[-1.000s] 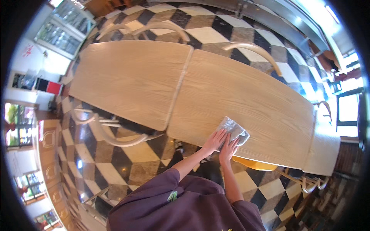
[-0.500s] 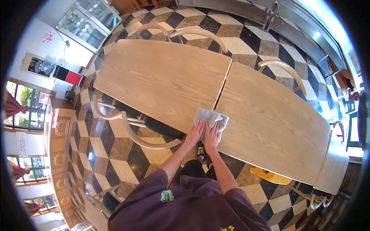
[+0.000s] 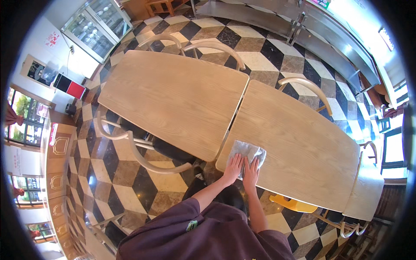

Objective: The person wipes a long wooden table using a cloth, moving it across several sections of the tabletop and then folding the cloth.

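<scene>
A folded grey cloth (image 3: 248, 149) lies on the near left corner of the right-hand wooden table (image 3: 299, 138). Both hands press down on it side by side. My left hand (image 3: 232, 170) is flat on the cloth's left part, fingers stretched forward. Just beside it, my right hand (image 3: 250, 174) rests on the right part with its fingers extended too. The cloth's underside is hidden.
Another wooden table (image 3: 173, 97) stands to the left, a narrow gap between the two. Curved-back chairs (image 3: 158, 167) line the near side, with more chairs (image 3: 310, 86) beyond. A yellow seat (image 3: 292, 203) tucks under the near right edge. A glass-fronted cabinet (image 3: 97, 28) stands far left.
Both hands and the cloth have moved right and nearer relative to the tables, from the gap onto the right-hand table. My view has shifted slightly to the right.
</scene>
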Tool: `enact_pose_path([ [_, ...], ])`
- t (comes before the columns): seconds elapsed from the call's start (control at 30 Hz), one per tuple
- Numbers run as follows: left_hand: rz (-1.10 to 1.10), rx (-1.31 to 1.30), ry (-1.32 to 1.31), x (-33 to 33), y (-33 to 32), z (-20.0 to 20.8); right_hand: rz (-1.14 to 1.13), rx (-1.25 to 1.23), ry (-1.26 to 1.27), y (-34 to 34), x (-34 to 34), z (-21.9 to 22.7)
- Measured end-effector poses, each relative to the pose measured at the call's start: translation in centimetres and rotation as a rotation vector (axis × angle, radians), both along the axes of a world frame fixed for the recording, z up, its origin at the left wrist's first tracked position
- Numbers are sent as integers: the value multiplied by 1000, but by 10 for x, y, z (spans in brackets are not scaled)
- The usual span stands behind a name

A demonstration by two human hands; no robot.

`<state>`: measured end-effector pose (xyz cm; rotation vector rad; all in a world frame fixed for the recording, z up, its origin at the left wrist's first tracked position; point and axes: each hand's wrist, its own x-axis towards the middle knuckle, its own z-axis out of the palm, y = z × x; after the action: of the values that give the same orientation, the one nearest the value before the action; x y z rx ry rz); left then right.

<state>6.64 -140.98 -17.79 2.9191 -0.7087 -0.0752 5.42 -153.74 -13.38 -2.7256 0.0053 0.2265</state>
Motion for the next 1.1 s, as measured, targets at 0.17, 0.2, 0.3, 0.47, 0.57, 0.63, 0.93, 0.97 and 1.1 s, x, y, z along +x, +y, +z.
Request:
enact_pose_path([
  [0.17, -180, 62, -105, 25, 19, 3, -203, -30, -17, 30, 0, -8],
  [0.2, -213, 69, -141, 32, 32, 1, -243, -39, 3, 47, 2, -10],
  [0.3, -332, 117, -171, 56, 64, 14, -351, -73, 12, 79, 9, -28],
  [0.47, -294, 50, -238, 98, 188, -9, -331, 2, 4, 200, 56, -27],
  [0.57, -230, 172, -233, 126, 282, -15, -205, 50, 102, 287, 93, -19],
  [0.63, -115, 98, -196, 139, 351, -18, -72, -24, 11, 344, 122, -40],
  [0.93, 148, -25, 1, 149, 544, 8, 246, -77, -23, 532, 178, -32],
  [0.97, 182, -41, -24, 145, 541, 3, 254, -70, -48, 531, 176, -32],
  [1.1, 217, -124, -23, 127, 502, -3, 256, -90, -106, 494, 161, -30],
])
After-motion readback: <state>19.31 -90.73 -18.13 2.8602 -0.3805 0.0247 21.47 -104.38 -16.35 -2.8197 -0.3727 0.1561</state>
